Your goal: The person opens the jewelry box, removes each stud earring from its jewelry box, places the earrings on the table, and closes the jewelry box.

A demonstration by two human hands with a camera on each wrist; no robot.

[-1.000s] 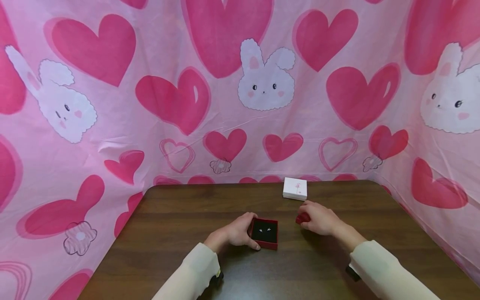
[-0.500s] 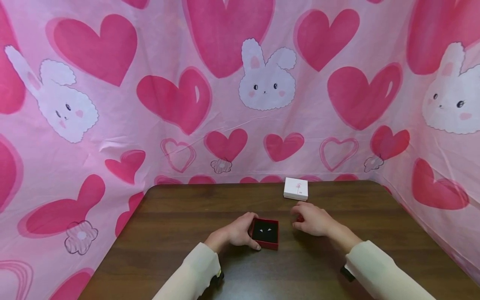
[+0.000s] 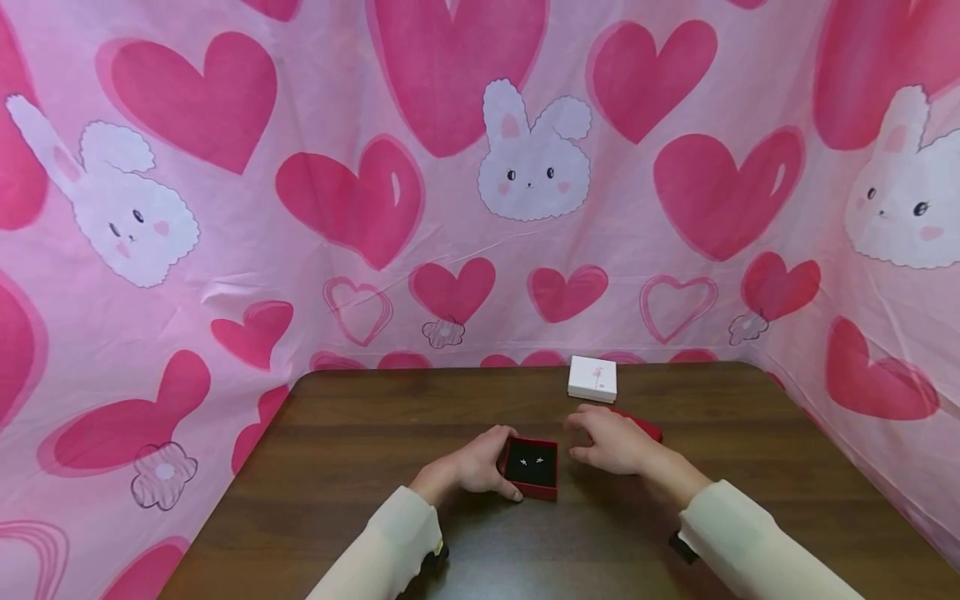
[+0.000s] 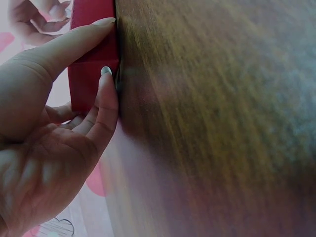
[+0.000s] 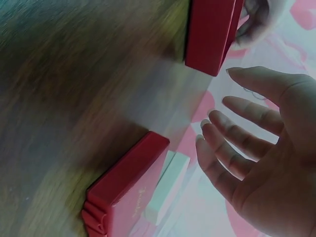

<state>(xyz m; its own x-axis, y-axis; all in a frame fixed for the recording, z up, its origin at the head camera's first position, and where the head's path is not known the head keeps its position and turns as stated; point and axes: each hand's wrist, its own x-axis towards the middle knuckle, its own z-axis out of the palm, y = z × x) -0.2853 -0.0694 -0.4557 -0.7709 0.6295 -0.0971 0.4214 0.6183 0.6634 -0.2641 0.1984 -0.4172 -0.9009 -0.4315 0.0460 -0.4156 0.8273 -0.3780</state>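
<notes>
A red jewelry box base (image 3: 540,493) sits on the table, with two small silver earrings (image 3: 539,460) on its black pad (image 3: 531,477). My left hand (image 3: 474,462) grips the box from the left side, thumb along the front wall and fingers round the far corner, as the left wrist view shows too. To the right, my right hand (image 3: 611,442) is held with loosely bent fingers and nothing in them. Behind it lies the red box lid (image 3: 637,423), partly covered by the hand; the right wrist view shows its bow (image 5: 95,217) and gold lettering.
A small white box (image 3: 592,379) with a pink print stands at the back of the brown wooden table (image 3: 390,417), just behind the lid. Pink heart-and-rabbit cloth (image 3: 450,225) hangs round the back and sides.
My right hand has let go of the red lid, which now lies on the table, and has moved left toward the box base. My left hand has stayed in place.
</notes>
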